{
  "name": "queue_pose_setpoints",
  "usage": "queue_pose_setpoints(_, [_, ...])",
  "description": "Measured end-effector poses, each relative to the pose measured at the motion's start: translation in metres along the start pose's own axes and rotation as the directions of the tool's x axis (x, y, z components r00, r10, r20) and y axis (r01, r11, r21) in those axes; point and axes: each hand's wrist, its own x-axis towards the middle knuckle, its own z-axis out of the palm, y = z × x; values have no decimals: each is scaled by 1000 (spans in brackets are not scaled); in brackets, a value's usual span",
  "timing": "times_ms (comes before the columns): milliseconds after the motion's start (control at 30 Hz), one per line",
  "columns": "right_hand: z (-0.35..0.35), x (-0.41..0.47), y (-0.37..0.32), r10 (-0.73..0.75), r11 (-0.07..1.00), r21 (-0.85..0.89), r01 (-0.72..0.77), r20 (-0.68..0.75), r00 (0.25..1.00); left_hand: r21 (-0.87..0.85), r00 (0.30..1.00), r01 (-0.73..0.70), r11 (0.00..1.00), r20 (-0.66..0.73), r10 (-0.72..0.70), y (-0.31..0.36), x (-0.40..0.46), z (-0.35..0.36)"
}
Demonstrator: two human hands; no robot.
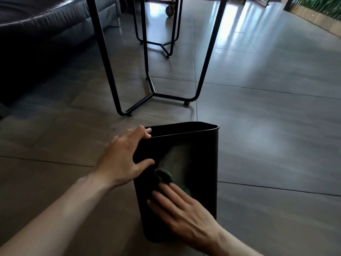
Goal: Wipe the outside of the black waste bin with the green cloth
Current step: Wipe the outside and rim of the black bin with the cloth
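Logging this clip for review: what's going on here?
A person is wiping a black bin on the tiled floor. The left hand holds the bin's left edge up by the rim. The right hand, fingers flat, presses a green cloth against the side facing the camera. A pale streak shows on that side above the cloth.

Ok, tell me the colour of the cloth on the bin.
The cloth is dark green; the head view shows it.

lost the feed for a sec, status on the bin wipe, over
Left grip holds the black waste bin at its rim. Right grip flat, pressing green cloth on the near face. Table legs beyond, apart; nothing in the way.
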Motion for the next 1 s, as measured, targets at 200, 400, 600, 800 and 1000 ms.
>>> queue_pose_setpoints(200, [-12, 16, 35, 277, 959, 95, -268, -92, 957, 20, 1000, -14, 1000, -12, 14, -2, -3, 2])
queue_pose_setpoints(400, [-25, 58, 45, 531, 828, 270, -491, -96, 842, 45, 999, -47, 998, -6, 48, -1, -3, 1])
queue_pose_setpoints(600, [0, 18, 1, 261, 963, 116, -244, -169, 950, 139, 997, -77, 987, 5, 77, 5, -4, -1])
queue_pose_setpoints(800, [-1, -6, 10, 51, 994, 100, -43, -76, 996, 147, 990, -129, 981, 81, 118, 5, -5, 1])
queue_pose_setpoints(1000, [-25, 53, 56, 583, 742, 543, -392, -237, 777, 124, 990, -122, 985, 92, 111, 4, -1, 5])
